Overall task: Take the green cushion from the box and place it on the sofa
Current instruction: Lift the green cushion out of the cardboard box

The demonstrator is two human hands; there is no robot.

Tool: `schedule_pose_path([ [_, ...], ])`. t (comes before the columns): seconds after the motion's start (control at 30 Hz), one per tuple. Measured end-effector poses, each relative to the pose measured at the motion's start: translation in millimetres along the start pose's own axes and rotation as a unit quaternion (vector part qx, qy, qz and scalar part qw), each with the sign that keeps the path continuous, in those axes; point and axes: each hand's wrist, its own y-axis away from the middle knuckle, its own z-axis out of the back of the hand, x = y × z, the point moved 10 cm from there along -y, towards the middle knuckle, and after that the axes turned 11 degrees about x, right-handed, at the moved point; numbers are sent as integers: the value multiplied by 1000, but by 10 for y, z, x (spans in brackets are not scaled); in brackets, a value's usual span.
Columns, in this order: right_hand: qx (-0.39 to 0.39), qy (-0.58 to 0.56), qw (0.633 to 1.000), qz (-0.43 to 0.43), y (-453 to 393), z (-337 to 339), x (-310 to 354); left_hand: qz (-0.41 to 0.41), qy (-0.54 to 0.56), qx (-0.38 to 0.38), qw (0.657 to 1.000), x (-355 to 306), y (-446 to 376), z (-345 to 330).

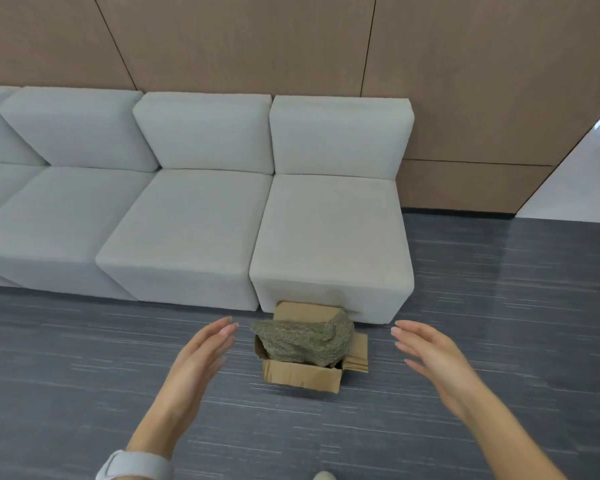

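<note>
Grey carpet runs before the pale sofa [329, 220], where the green cushion [303, 339] bulges from a cardboard box [302, 375] on the floor. It lies between and beyond both hands, long axis across; left hand [201, 355] nearer than right hand [430, 355], fingers spread, holding nothing.

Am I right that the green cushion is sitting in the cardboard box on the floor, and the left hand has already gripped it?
Not quite. The head view shows the green cushion in the cardboard box, but the left hand is open beside it, not touching.
</note>
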Motion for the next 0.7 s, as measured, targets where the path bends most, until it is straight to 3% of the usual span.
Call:
schedule_pose_path([
  [0.37, 24, 39, 999, -17, -1141, 109, -148, 14, -4, 1, 1000, 470, -999, 55],
  [0.7, 8, 44, 999, -11, -2522, 101, -1403, 34, -31, -6, 999, 2003, -2087, 447],
])
